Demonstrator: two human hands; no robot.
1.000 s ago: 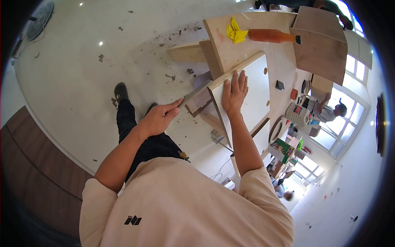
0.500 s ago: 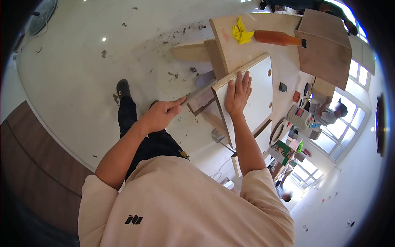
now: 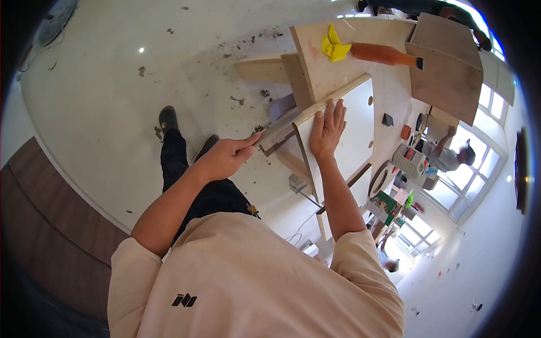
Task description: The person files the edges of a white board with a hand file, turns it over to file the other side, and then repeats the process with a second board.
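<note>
My left hand (image 3: 224, 158) is closed round one end of a long, flat grey file (image 3: 276, 132). Its far end meets the corner edge of a white-faced wooden panel (image 3: 352, 127). My right hand (image 3: 327, 132) lies flat on the panel's white face near that edge, fingers stretched out. Two round holes show along the panel's far side. It rests on a wooden workbench (image 3: 315, 79), where a yellow cloth (image 3: 335, 45) and an orange bottle with a dark cap (image 3: 383, 54) lie beyond my right hand.
A brown wooden box (image 3: 445, 67) sits at the bench's far end. Scraps (image 3: 236, 101) litter the pale floor. A white plastic jug (image 3: 409, 160) and other items crowd the right side. One person (image 3: 448, 152) works by the window; others are farther off. Brown panels (image 3: 56, 242) lie at left.
My left hand has moved slightly forward and right, with the file shifting along the panel's edge. My right hand keeps its place on the panel. The view has shifted a little.
</note>
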